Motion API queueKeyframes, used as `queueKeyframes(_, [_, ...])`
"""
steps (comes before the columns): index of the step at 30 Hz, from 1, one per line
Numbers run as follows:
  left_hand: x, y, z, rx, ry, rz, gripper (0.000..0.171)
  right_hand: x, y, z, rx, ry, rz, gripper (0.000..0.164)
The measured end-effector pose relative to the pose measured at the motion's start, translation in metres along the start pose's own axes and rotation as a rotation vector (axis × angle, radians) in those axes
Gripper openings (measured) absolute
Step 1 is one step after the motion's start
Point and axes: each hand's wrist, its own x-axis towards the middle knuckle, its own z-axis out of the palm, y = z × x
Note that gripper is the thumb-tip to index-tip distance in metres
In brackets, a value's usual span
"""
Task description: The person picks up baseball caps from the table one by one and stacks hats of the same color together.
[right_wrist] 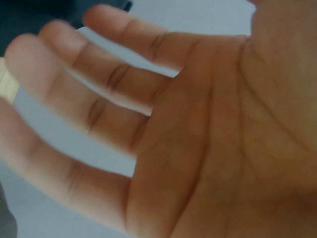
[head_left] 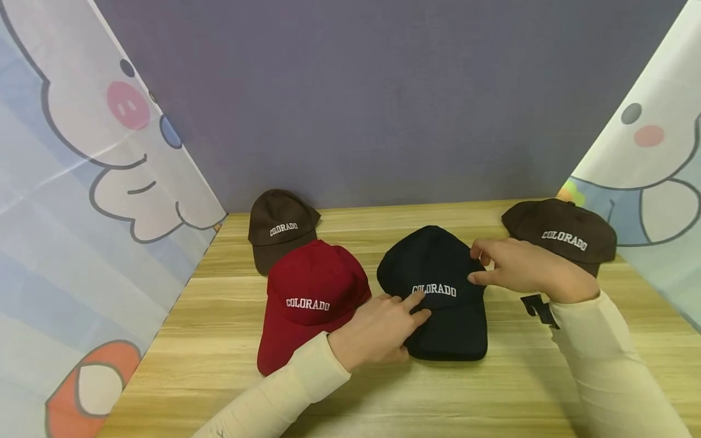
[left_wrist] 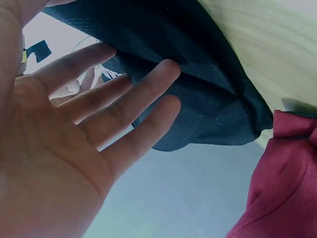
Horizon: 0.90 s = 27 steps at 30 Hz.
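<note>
A black baseball cap with white COLORADO lettering lies on the wooden table, its brim toward me. My left hand is at its left side, fingers extended over the lettering and the brim's base. In the left wrist view the fingers of that hand are spread and slightly bent, with the tips against or just in front of the dark cloth; contact is hard to tell. By the crown's right side is my right hand, fingertips beside the fabric. Its palm shows nothing held, fingers loosely extended.
A red cap sits left of the black one, partly behind my left forearm. Behind it stands a brown cap. Another brown cap lies at the back right. A grey wall rises behind the table, with printed cloths on both sides.
</note>
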Motion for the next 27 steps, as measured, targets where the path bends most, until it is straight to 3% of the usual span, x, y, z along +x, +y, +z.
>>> queueKeyframes(8, [-0.001, 0.001, 0.003, -0.024, -0.004, 0.001, 0.065, 0.011, 0.011, 0.010, 0.085, -0.099, 0.044, 0.074])
queueKeyframes(13, [0.000, 0.002, 0.005, -0.042, -0.024, -0.007, 0.065, 0.018, 0.011, 0.019, 0.072, -0.138, 0.055, 0.087])
queueKeyframes(21, [-0.003, 0.002, 0.004, -0.072, -0.044, -0.033, 0.072, 0.027, 0.006, 0.028, 0.010, -0.104, 0.037, 0.092])
queueKeyframes(27, [-0.008, -0.003, 0.000, -0.111, -0.057, -0.040, 0.087, 0.032, 0.000, 0.034, -0.011, -0.068, 0.012, 0.093])
